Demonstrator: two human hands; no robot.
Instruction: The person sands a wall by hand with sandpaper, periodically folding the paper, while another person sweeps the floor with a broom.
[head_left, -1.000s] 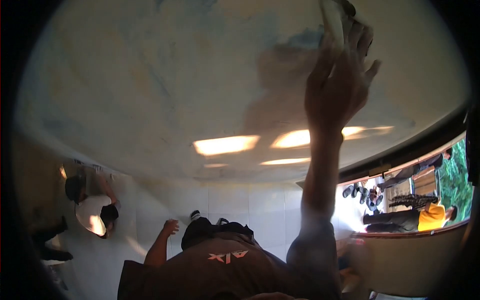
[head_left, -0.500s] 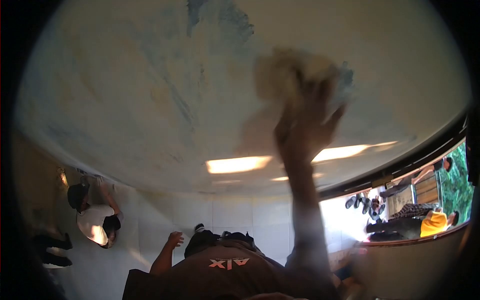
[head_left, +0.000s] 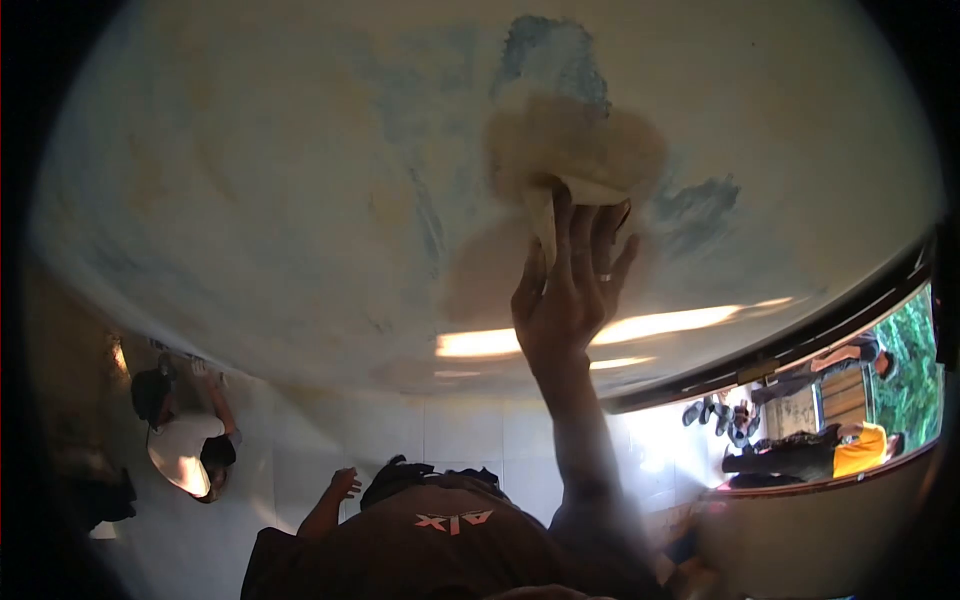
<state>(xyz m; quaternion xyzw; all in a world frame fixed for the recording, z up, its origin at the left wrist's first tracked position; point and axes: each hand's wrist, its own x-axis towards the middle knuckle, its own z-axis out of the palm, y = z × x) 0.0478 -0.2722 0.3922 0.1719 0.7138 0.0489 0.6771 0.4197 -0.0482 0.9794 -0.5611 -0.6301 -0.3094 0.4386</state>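
My right hand (head_left: 570,300) is raised against the pale, blue-stained wall (head_left: 300,180), its fingers pressed over a folded beige sheet (head_left: 597,192) that lies against the surface. A ring shows on one finger. Shadows of the hand and sheet fall on the wall around them. A darker blue patch (head_left: 700,212) is to the right of the sheet, and another (head_left: 550,60) is above it. Low in the view, beside my dark shirt (head_left: 450,530), my left hand (head_left: 345,483) hangs with its fingers loosely apart and nothing visible in it.
At the left, a person in a white top (head_left: 185,450) reaches toward the wall. Pale floor tiles (head_left: 460,430) lie below. Through the opening at the right are several shoes (head_left: 720,412), a person in yellow (head_left: 860,452), another person and greenery.
The view has shifted, so the wall patches sit farther right and lower. My right hand and the sheet have moved left across the wall, away from the right patch, and look less blurred.
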